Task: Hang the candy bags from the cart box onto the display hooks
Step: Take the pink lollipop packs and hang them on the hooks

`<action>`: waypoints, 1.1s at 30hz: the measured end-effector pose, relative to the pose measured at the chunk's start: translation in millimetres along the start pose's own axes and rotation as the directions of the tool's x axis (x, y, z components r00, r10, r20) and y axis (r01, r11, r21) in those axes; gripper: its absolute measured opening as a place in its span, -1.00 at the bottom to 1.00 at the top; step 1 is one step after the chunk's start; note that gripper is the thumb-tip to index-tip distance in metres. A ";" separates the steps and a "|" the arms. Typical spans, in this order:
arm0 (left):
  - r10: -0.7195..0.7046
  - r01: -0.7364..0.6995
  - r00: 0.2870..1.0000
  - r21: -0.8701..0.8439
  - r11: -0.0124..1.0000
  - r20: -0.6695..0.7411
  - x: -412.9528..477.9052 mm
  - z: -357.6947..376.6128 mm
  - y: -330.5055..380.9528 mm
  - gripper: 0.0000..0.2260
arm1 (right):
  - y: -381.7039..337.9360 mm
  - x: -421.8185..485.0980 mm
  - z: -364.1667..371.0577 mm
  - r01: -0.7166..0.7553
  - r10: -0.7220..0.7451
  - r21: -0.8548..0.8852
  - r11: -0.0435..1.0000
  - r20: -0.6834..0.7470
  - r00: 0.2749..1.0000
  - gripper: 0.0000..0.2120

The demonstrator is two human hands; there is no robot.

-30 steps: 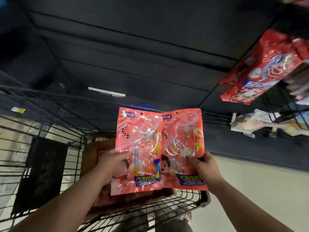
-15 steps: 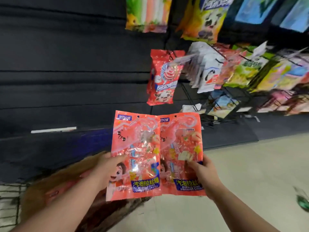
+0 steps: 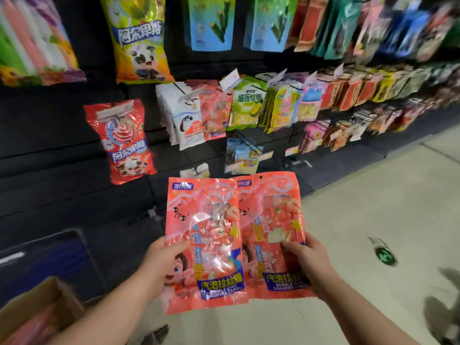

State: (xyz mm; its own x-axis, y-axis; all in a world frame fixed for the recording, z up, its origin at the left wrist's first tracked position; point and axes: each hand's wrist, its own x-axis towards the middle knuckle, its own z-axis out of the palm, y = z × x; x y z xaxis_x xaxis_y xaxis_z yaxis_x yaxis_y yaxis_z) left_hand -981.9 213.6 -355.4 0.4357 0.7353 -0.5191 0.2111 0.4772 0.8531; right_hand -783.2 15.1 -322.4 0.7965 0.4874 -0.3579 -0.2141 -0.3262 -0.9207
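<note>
- The fingers (image 3: pixel 174 245) of the left hand (image 3: pixel 159 265) are curling round the left edge of the left candy bag (image 3: pixel 204 245), thumb lying across its front, so the hand is gripping that bag at mid-height.
- The fingers (image 3: pixel 291 247) of the right hand (image 3: pixel 308 260) are pinching the right edge of the right candy bag (image 3: pixel 271 232), thumb pressing on the front near a pale patch, the rest of them hiding behind the packet.
- Both forearms are reaching up from the bottom corners and converging, holding the two bags upright, side by side, with the left bag's inner edge overlapping the right one slightly.
- The bags are facing the camera, tops tilting a little toward the display; a small hang hole is showing at the top of the right bag.
- Above the bags' top edges, the display hooks (image 3: pixel 251 140) are sticking out of the dark back wall, most of them carrying packets; the lower row just beyond the bags is looking sparsely filled.
- A red lollipop bag (image 3: pixel 124 140) is hanging to the upper left, well apart from the held bags.
- The cardboard box (image 3: pixel 37 305) is sitting at the lower left, beside the left forearm, with pink packets inside.
- The pale floor (image 3: pixel 361 220) is lying open to the right of the hands, with a green floor marker (image 3: pixel 384 256) on it.
</note>
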 end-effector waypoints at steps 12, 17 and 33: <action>0.092 -0.093 0.995 0.036 0.995 0.046 28.1 74.6 42.0 -0.85 | -30.5 57.6 -46.2 0.041 -0.042 0.080 0.996 0.000 0.999 -0.89; 0.092 -0.093 0.995 0.019 0.996 0.048 74.4 103.5 65.4 -0.84 | -54.8 109.4 -49.5 0.068 -0.067 0.052 0.996 -0.029 0.997 -0.89; 0.056 -0.055 0.998 -0.067 0.996 0.013 194.0 135.8 126.2 -0.88 | -119.6 273.7 -18.3 0.112 -0.108 -0.034 0.993 0.100 0.989 -0.86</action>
State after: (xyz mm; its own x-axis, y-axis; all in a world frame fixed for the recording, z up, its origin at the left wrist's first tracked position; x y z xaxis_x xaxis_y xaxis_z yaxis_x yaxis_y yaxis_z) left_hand -751.9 351.1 -341.3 0.4582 0.7545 -0.4699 0.1278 0.4673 0.8748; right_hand -529.2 172.7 -307.4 0.7541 0.5987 -0.2699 -0.1042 -0.2967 -0.9493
